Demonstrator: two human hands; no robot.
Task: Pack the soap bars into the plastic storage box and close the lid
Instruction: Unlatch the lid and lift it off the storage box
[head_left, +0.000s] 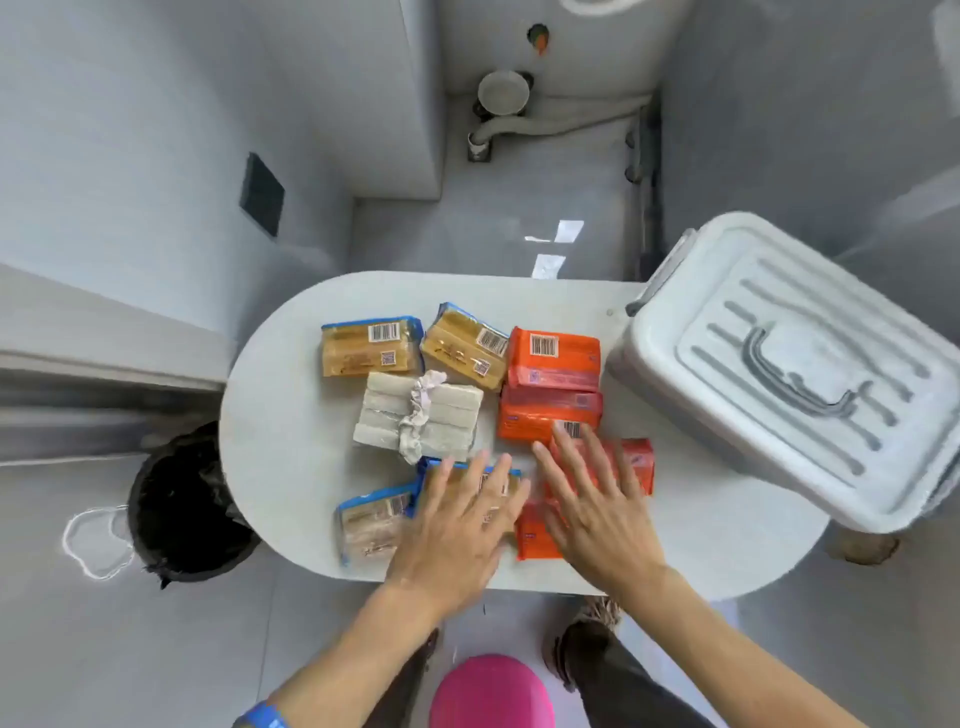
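Several wrapped soap packs lie on a white oval table. Two tan packs sit at the back, with orange packs to their right. A bundle of pale bars tied with cloth lies in the middle. My left hand rests flat, fingers spread, on a tan pack at the front; another tan pack lies just left of it. My right hand lies flat, fingers apart, over orange packs. The white plastic storage box stands at the table's right end with its lid on, grey handle on top.
A black-lined waste bin stands on the floor left of the table. A pink round object is below me at the near edge. Grey tiled walls and floor surround the table, with a drain pipe far behind.
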